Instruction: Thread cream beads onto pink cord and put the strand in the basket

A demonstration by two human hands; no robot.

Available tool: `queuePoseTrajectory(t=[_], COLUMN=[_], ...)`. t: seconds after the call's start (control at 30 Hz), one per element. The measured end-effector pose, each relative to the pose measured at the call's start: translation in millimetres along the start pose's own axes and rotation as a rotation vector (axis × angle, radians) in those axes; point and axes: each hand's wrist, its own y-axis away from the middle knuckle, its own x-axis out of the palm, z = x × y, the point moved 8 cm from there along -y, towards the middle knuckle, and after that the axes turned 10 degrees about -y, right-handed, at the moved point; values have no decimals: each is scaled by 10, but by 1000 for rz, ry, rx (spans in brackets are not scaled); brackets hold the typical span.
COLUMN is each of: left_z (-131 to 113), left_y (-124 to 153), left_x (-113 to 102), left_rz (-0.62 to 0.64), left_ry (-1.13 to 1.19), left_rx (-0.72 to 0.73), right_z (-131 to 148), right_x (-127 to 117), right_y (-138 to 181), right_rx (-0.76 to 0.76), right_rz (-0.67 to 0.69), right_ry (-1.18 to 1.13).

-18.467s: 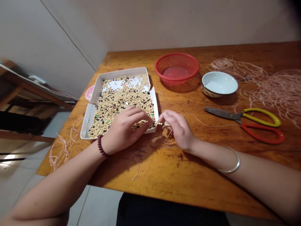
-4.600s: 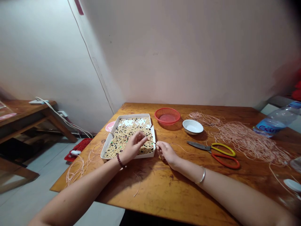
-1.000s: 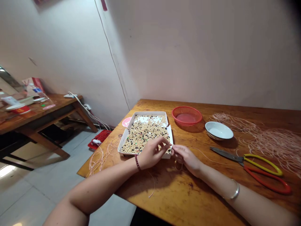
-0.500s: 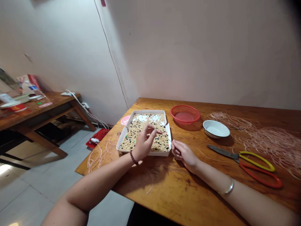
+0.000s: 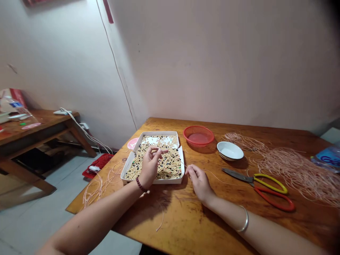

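A white tray (image 5: pixel 181 156) of small beads (image 5: pixel 170 169), mostly cream with black and a few coloured ones, lies on the wooden table. My left hand (image 5: pixel 150 163), with a dark bead bracelet at the wrist, is over the tray. Its thumb and fingers are drawn together; anything between them is too small to make out. Just right of the tray, my right hand (image 5: pixel 198 182) pinches a thin cord (image 5: pixel 184 165), whose short end points toward the beads. A pale pink cord (image 5: pixel 220 180) trails from near this hand toward the scissors.
Large scissors (image 5: pixel 255 181) with yellow and red handles lie right of my hand. Behind stand a red plastic basket (image 5: pixel 198 136) and a white bowl (image 5: pixel 230 150). Pink cords (image 5: pixel 294 166) spread at right; more loose cords (image 5: pixel 91 189) lie near the left edge.
My view has turned slightly right and up, so things sit further left and lower. The right hand's fingers have loosened a little around the cord. The left hand stays above the beads.
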Motion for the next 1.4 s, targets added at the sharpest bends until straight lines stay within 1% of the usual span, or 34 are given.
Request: queuePoseTrajectory(t=[0.1, 0.2, 0.33, 0.47, 0.6, 0.7, 0.97, 1.03, 1.17, 1.2, 1.27, 1.33, 1.4], left_z=[33, 61, 53, 47, 63, 65, -82, -109, -152, -161, -176, -184, -197], left_y=[-13, -23, -44, -71, -88, -96, -91, -74, -26, -12, 16, 42, 68], left_x=[-6, -39, -115, -170, -159, -164, -162, -146, -89, -70, -27, 13, 36], left_rz=[-20, -60, -130, -180, -164, -161, -147, -135, -80, -60, -15, 26, 48], left_ry=[14, 41, 87, 188, 253, 276, 256, 249, 254, 252, 241, 220, 198], left_rx=[-1, -19, -40, -53, -47, -32, 94, 121, 160, 167, 173, 175, 187], right_z=[40, 55, 35, -12, -76, -96, -104, -69, 74, 133, 275, 418, 539], right_x=[-99, -174, -223, -276, -329, -356, -343, -357, -416, -397, -287, -121, 75], right_y=[16, 13, -3, -27, -44, -47, -56, -61, -26, -13, 16, 65, 151], right_rx=[-50, -78, -73, -38, 19, 29, 73, 45, -71, -110, -197, -283, -393], right_rz=[-95, -159, -199, -254, -307, -333, -308, -318, -397, -385, -289, -144, 36], right_ry=[129, 181, 165, 104, 64, 31, 46, 52, 74, 87, 153, 271, 393])
